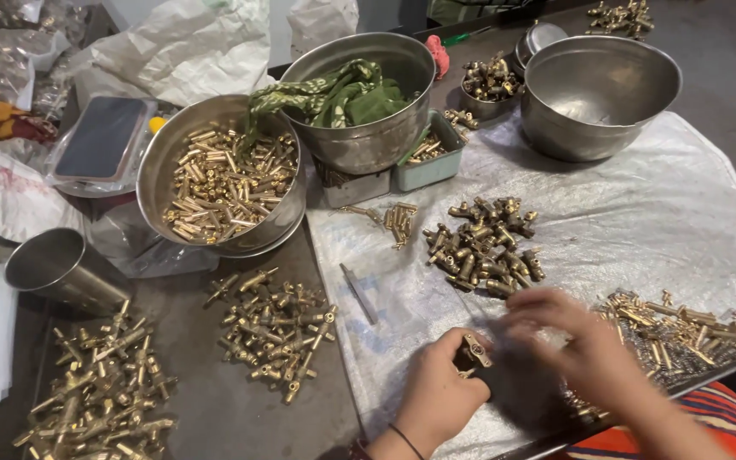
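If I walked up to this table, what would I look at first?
Probably all the shiny brass: heaps of small brass fittings lie across the table, and a steel bowl at the back left is full of brass tubes. Next, the left hand near the front edge, holding one brass piece, with the blurred right hand beside it. A green cloth stuffed into another steel bowl stands out too.

A steel bowl (157, 162) of brass pins sits at ten o'clock from the hands, an empty bowl (600, 94) at one o'clock. A pile of brass fittings (485, 245) lies at twelve, another pile (273, 330) at nine, beside a steel cup (54, 268).
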